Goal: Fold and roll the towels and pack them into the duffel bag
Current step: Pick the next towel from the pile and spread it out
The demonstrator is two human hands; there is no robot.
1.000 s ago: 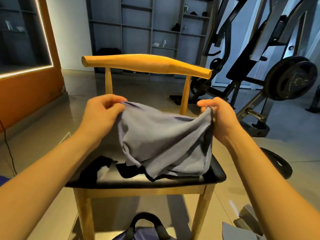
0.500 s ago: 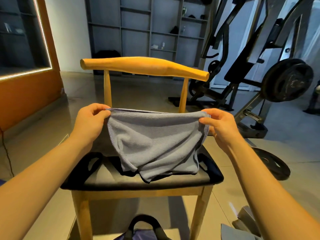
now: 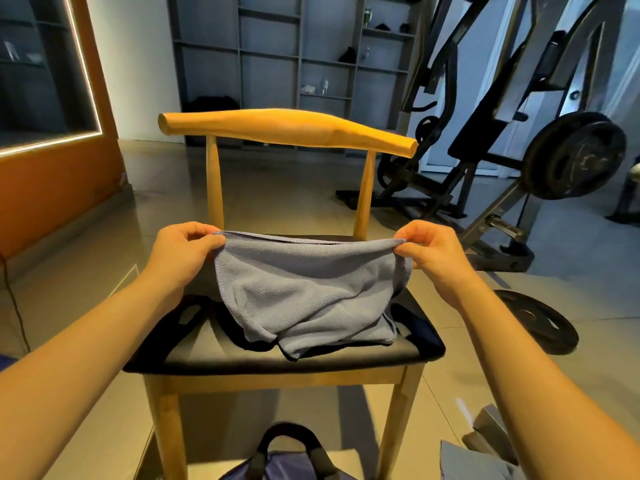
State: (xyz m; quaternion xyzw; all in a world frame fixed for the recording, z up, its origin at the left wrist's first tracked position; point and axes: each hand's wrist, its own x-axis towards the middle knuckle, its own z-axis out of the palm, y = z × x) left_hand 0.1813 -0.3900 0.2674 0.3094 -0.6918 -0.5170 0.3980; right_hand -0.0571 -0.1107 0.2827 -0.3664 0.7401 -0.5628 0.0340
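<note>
A grey-blue towel [image 3: 304, 292] hangs stretched between my hands above a chair seat, its lower end bunched on the seat. My left hand [image 3: 183, 252] pinches the towel's top left corner. My right hand [image 3: 433, 254] pinches the top right corner. The top edge runs nearly straight between them. A dark blue duffel bag [image 3: 291, 459] with black handles sits on the floor under the chair's front edge, only its top showing. More grey towel fabric [image 3: 485, 455] lies on the floor at the lower right.
The wooden chair [image 3: 287, 129] has a black seat cushion [image 3: 207, 355] with dark cloth lying on it. A weight machine with a plate [image 3: 575, 154] stands at the right, and a loose plate [image 3: 533, 320] lies on the floor. Shelves line the far wall.
The towel went from crumpled between my hands to spread wide with a straight top edge. Both hands moved apart and lowered slightly toward the seat.
</note>
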